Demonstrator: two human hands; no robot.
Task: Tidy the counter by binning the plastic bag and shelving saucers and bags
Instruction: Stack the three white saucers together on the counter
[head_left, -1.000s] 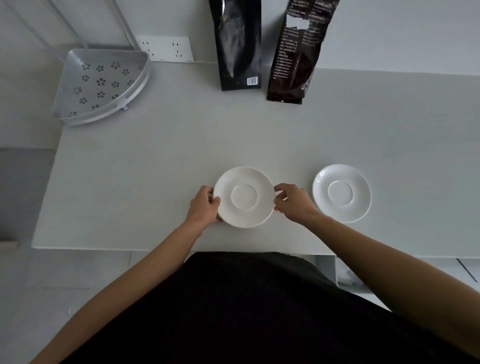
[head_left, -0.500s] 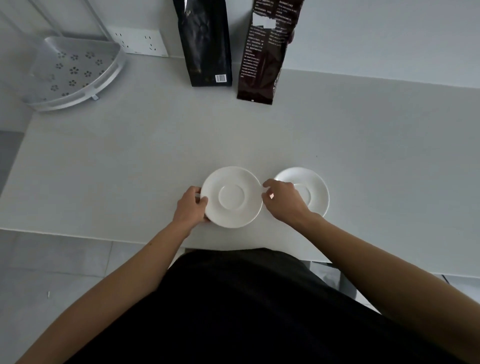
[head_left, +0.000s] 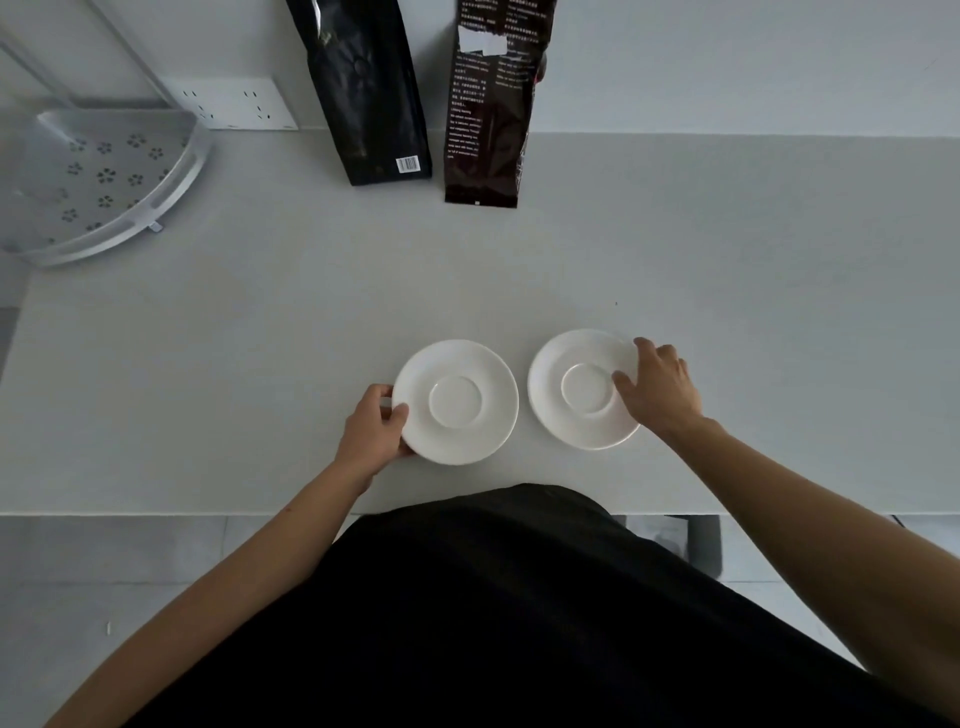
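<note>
Two white saucers lie side by side near the counter's front edge. My left hand grips the left rim of the left saucer, thumb on top. My right hand rests on the right rim of the right saucer, thumb on its inner face and fingers curled over the far edge. A black bag and a dark brown printed bag stand upright against the back wall.
A perforated metal corner shelf sits at the back left of the grey counter, beside a white wall socket strip. Floor tiles show below the counter's front edge.
My right hand let go of the left saucer's right rim and moved right onto the other saucer. My left hand kept its hold. The view shifted.
</note>
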